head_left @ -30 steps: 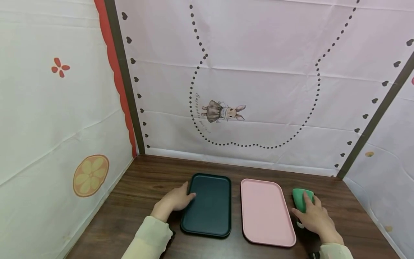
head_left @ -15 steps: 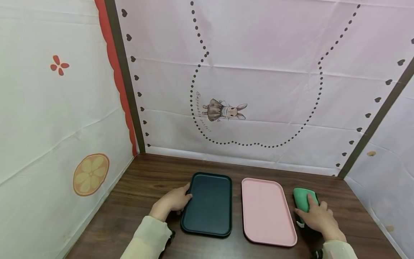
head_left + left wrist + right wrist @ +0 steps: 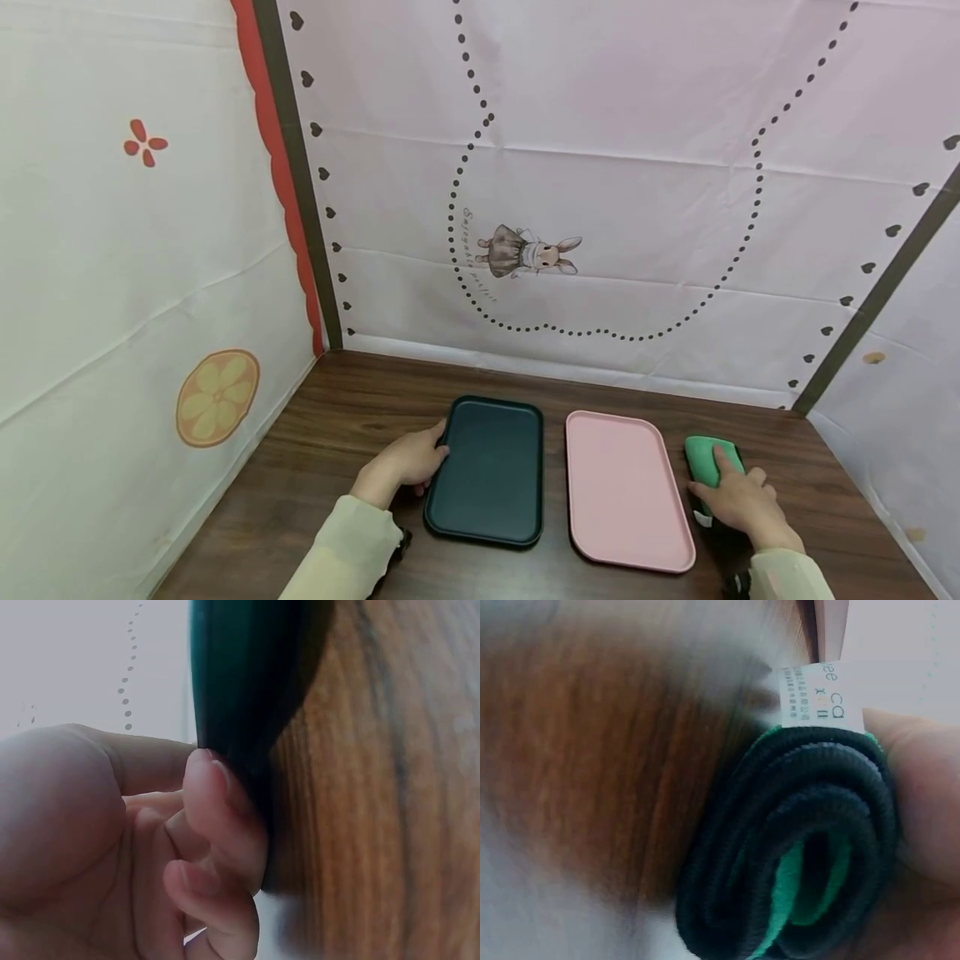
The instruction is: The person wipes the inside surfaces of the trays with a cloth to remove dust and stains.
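Observation:
At the left rim of a dark teal tray [image 3: 487, 471] is my left hand [image 3: 405, 461]. In the left wrist view its thumb lies on the tray's [image 3: 240, 667] rim, with curled fingers [image 3: 217, 802] at the underside, pinching the edge. Over on the right, my right hand [image 3: 742, 497] grips a rolled-up green and black cloth [image 3: 705, 461], thumb on the near left side and index finger across the top. The right wrist view shows the roll's [image 3: 832, 765] layered end and a white printed label [image 3: 821, 696]; most of that hand's fingers are hidden there.
Between the dark tray and the roll lies a pink tray [image 3: 630, 492]. All of it rests on a brown wooden table [image 3: 360, 383]. Printed white cloth walls stand behind [image 3: 630, 200], at the left [image 3: 150, 275] and at the right.
My left thumb has drawn back from over the tray to its rim, its fingers curling under. My right hand has shifted slightly right on the roll. The head view has tilted a little.

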`<state>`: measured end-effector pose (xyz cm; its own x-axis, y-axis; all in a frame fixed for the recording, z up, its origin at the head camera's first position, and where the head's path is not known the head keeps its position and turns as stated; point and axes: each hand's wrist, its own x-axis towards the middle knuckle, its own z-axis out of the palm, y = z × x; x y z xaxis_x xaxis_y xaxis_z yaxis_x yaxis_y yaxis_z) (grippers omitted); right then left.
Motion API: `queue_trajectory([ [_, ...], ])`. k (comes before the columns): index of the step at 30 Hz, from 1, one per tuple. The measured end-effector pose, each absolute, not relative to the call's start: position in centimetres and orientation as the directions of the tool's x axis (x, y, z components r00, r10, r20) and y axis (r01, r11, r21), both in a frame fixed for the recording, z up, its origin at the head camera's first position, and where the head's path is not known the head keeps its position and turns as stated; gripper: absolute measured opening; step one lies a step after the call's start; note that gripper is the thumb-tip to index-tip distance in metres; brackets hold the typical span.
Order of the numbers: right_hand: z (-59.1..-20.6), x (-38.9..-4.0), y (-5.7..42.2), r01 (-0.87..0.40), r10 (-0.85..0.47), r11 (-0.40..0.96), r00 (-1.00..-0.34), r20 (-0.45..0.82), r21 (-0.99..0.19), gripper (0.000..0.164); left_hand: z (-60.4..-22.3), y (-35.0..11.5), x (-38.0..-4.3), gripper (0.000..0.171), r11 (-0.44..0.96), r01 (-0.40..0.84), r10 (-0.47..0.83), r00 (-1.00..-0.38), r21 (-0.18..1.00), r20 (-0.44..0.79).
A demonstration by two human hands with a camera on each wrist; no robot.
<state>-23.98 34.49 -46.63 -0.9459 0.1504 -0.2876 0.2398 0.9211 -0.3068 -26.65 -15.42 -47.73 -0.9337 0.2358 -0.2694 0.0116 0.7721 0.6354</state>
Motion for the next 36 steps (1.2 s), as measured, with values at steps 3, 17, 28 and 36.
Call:
queue_trajectory([
  [3,-46.7,-24.1,34.6,0.218,0.132,0.927,-0.952,-0.278,-0.305,0.095,-47.8,-15.4,-26.6,0.061,0.772,0.022,0.242,-0.934,0.635,-0.262],
  [17,-47.0,-24.1,35.4,0.169,0.090,0.927,-0.967,-0.239,-0.334,0.081,-47.6,-15.4,-26.5,0.060,0.766,0.011,0.233,-0.937,0.643,-0.261],
  [28,-46.9,-23.6,36.0,0.158,0.104,0.922,-0.980,-0.168,-0.353,0.078,-47.4,-15.4,-26.5,0.061,0.765,-0.004,0.231,-0.932,0.644,-0.281],
  [36,-46.8,-23.5,36.3,0.163,0.112,0.917,-0.981,-0.156,-0.365,0.079,-47.5,-15.5,-26.5,0.062,0.762,-0.002,0.237,-0.930,0.647,-0.282],
])
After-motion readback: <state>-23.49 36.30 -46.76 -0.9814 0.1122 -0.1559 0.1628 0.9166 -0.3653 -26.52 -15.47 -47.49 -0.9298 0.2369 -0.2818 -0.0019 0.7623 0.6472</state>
